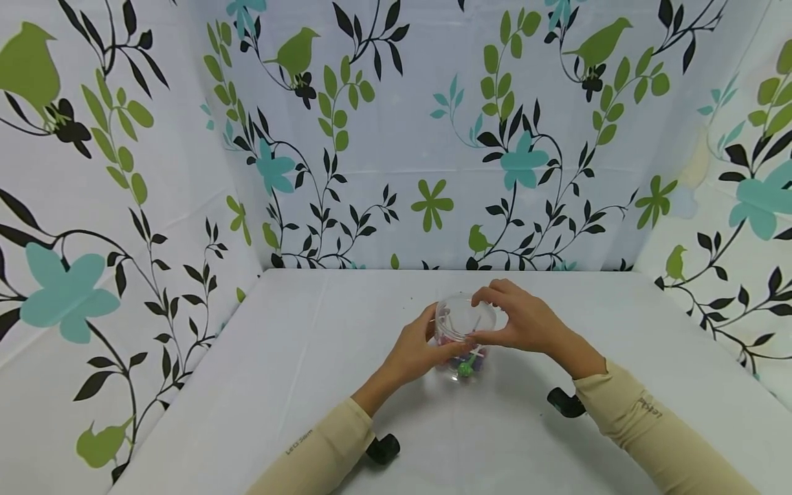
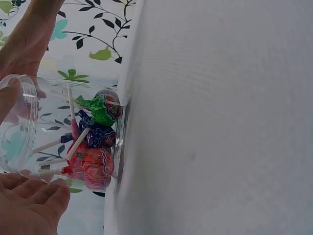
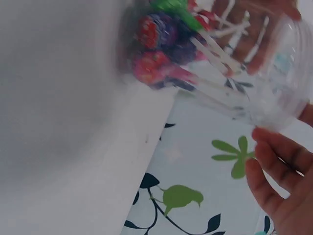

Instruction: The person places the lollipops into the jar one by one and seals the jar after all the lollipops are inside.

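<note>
A clear plastic jar (image 1: 459, 369) of wrapped lollipops stands upright on the white table, with a clear round lid (image 1: 465, 315) at its top. My left hand (image 1: 416, 349) holds the jar's upper left side, its thumb across the front. From the right, my right hand (image 1: 526, 320) grips the rim of the lid, thumb in front and fingers on the far side. Inside, a green lollipop (image 2: 103, 108), a dark blue lollipop (image 2: 100, 136) and a red lollipop (image 2: 98, 166) lie heads down, their white sticks pointing up.
The white table (image 1: 297, 357) runs back to a patterned curtain (image 1: 383, 137) with leaves, birds and flowers, which also hangs on both sides. A black device (image 1: 383, 449) sits under the left sleeve and another black device (image 1: 566, 403) under the right sleeve.
</note>
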`<state>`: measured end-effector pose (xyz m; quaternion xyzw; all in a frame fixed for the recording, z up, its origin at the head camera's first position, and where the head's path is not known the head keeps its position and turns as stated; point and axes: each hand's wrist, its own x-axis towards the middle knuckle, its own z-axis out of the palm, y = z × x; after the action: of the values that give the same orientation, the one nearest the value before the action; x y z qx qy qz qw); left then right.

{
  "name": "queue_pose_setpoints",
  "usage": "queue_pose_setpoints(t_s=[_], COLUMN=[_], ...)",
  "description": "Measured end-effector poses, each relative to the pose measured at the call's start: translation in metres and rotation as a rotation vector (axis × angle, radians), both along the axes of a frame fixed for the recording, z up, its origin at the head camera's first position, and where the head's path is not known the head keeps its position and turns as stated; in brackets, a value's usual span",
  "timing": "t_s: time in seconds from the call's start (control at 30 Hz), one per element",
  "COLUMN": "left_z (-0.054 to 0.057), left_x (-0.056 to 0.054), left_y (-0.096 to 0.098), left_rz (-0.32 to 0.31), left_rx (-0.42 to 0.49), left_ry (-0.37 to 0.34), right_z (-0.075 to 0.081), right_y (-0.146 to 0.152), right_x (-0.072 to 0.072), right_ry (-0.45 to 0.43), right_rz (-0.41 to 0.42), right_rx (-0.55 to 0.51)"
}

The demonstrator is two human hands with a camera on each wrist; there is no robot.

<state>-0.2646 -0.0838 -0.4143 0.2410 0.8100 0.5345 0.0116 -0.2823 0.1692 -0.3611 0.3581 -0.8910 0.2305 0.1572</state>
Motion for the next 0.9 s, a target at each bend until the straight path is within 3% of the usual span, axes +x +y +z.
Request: queue_pose_setpoints(t_s=[0.07, 0.27, 0.57, 0.77, 0.9], left_z=[-0.001, -0.004, -0.004, -0.005, -0.003], left_x=[0.0, -0.001, -0.003, -0.003, -0.002], left_y=[0.0, 0.0, 0.001, 0.001, 0.001], left_rz=[0.001, -0.006, 0.004, -0.005, -0.009], left_rx=[0.003, 0.015, 0.004, 0.017, 0.024], left_ry=[-0.004, -0.001, 0.008, 0.003, 0.004], right_z=[0.003, 0.005, -0.005, -0.001, -0.003], right_y=[0.002, 0.011, 0.007, 0.01, 0.008], right_x=[-0.002, -0.01, -0.004, -0.007, -0.006], right_ry=[-0.03, -0.233, -0.124, -0.208, -0.215], right_rz=[0.028, 0.177, 0.112, 0.2, 0.198], right_rx=[-0.016, -0.094, -0.135, -0.132, -0.151])
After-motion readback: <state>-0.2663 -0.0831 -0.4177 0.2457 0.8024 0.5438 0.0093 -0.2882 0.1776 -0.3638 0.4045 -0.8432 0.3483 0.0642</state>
